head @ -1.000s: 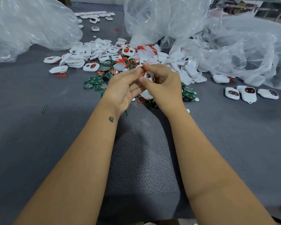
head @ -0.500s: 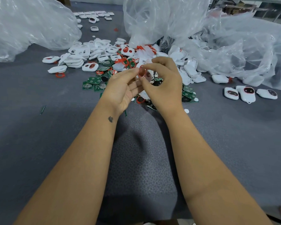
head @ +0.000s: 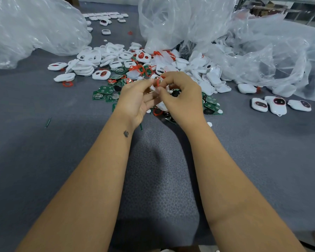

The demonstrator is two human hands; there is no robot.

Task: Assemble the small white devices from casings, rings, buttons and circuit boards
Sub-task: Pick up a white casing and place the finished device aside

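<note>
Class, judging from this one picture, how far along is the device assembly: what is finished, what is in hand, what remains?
Done: three closed white devices lie together at the right, and a few more far back. In hand: the left hand and right hand hold a white casing and a red ring at it. Left: most of the job, a pile of loose casings, rings and green circuit boards.

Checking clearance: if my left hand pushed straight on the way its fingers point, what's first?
Probably the small white plastic casing and thin red ring your left hand and right hand already pinch; depth unclear.
</note>
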